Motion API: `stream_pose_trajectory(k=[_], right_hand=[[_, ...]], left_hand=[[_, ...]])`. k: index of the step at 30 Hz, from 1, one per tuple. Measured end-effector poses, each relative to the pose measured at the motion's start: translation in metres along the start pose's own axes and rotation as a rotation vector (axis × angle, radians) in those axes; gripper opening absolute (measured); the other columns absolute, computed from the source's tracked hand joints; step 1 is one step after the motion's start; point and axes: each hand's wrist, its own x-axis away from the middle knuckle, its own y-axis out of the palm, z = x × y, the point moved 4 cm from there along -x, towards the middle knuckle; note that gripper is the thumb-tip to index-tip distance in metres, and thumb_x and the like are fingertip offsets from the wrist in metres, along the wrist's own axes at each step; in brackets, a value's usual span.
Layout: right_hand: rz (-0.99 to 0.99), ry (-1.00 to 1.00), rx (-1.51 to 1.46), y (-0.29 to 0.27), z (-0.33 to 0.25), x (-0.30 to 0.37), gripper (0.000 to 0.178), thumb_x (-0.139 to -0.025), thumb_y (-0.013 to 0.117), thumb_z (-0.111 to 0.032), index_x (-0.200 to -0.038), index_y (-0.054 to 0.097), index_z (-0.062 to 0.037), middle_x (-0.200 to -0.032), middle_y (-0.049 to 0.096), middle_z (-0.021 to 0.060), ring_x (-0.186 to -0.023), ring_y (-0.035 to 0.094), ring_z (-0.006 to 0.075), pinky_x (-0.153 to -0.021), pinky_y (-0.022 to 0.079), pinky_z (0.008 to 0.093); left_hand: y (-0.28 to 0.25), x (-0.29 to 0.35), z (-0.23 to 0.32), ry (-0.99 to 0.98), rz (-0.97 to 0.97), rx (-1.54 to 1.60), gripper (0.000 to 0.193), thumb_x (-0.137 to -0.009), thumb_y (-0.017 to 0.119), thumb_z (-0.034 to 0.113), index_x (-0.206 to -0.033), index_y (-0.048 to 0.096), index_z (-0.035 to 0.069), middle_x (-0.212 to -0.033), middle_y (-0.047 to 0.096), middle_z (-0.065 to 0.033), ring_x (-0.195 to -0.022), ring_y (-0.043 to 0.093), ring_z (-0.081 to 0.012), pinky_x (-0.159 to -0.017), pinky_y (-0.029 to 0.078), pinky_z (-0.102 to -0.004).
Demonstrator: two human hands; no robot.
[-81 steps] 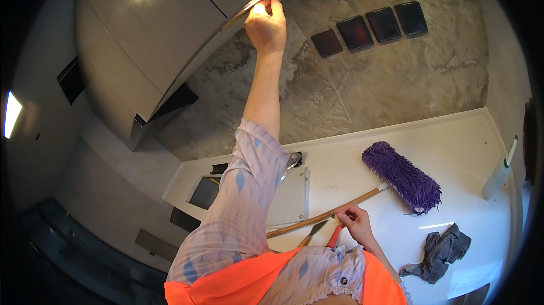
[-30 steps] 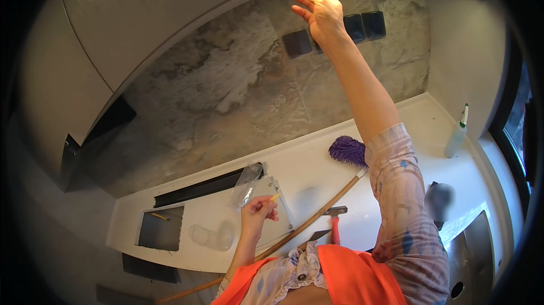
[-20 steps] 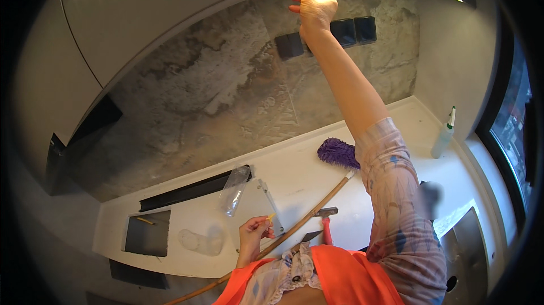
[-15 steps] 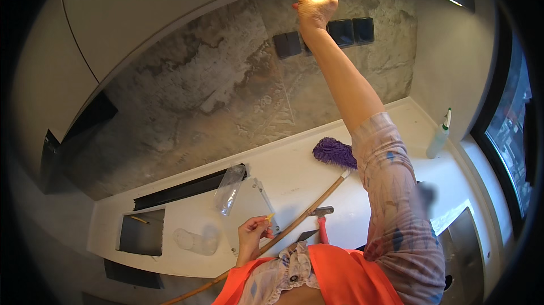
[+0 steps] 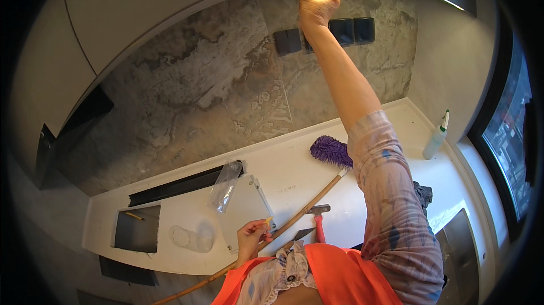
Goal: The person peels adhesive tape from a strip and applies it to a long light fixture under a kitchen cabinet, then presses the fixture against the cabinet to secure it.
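Clear container (image 5: 191, 239) left of hands (image 5: 253, 238)

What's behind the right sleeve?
Left of the right sleeve, part of a purple duster head shows; right of it, part of a dark crumpled cloth. The duster head's other end and anything else behind the sleeve: covered.

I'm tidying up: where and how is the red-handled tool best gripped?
Probably by its red handle, from the right: the tool's dark crosswise head is at the far end, and a dark pointed blade lies left of the handle.
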Motion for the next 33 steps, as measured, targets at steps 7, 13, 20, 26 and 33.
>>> stream_pose_trajectory(k=[7, 13, 20, 26, 33], right_hand=[[-0.236, 0.215, -0.042, -0.021, 0.000, 0.009, 0.017, -0.084, 0.071, -0.014, -0.096, 0.066, -0.0032, -0.090, 0.070, 0.0052, -0.075, 0.064, 0.0108, -0.056, 0.051, 0.0242], [-0.265, 0.265, 0.042, -0.011, -0.011, -0.007, 0.025, -0.085, 0.071, -0.020, -0.099, 0.068, 0.0007, -0.088, 0.071, 0.0082, -0.077, 0.066, 0.0132, -0.058, 0.051, 0.0258], [-0.247, 0.174, 0.027, -0.009, 0.002, -0.013, 0.010, -0.086, 0.066, -0.012, -0.089, 0.066, -0.0025, -0.082, 0.069, 0.0061, -0.071, 0.062, 0.0096, -0.058, 0.047, 0.0228], [-0.386, 0.184, -0.028, -0.013, -0.007, -0.006, 0.006, -0.087, 0.064, -0.011, -0.089, 0.066, -0.0051, -0.079, 0.066, 0.0017, -0.070, 0.060, 0.0071, -0.059, 0.046, 0.0208], [-0.477, 0.303, -0.083, -0.025, -0.014, -0.003, 0.010, -0.088, 0.064, -0.015, -0.090, 0.066, -0.0047, -0.080, 0.066, 0.0021, -0.069, 0.058, 0.0064, -0.057, 0.048, 0.0207]], left_hand=[[-0.003, 0.003, -0.006, -0.027, 0.003, 0.000, 0.017, -0.088, 0.065, 0.002, -0.103, 0.065, -0.006, -0.084, 0.067, -0.0140, -0.066, 0.065, -0.0186, -0.057, 0.058, -0.0316], [-0.002, 0.005, -0.008, -0.037, -0.003, -0.007, 0.018, -0.088, 0.066, 0.002, -0.104, 0.065, -0.005, -0.083, 0.067, -0.0136, -0.066, 0.065, -0.0184, -0.057, 0.059, -0.0316], [0.007, 0.008, -0.005, -0.062, 0.010, -0.026, 0.018, -0.088, 0.066, 0.002, -0.104, 0.065, -0.005, -0.084, 0.068, -0.0138, -0.066, 0.065, -0.0177, -0.056, 0.059, -0.0313], [0.001, 0.011, -0.012, -0.069, 0.013, -0.026, 0.018, -0.087, 0.066, 0.002, -0.104, 0.066, -0.005, -0.085, 0.068, -0.0141, -0.065, 0.065, -0.0178, -0.056, 0.059, -0.0314], [0.006, 0.006, -0.015, -0.082, 0.014, -0.022, 0.019, -0.087, 0.066, 0.002, -0.105, 0.066, -0.005, -0.085, 0.068, -0.0139, -0.065, 0.065, -0.0178, -0.056, 0.058, -0.0312]])
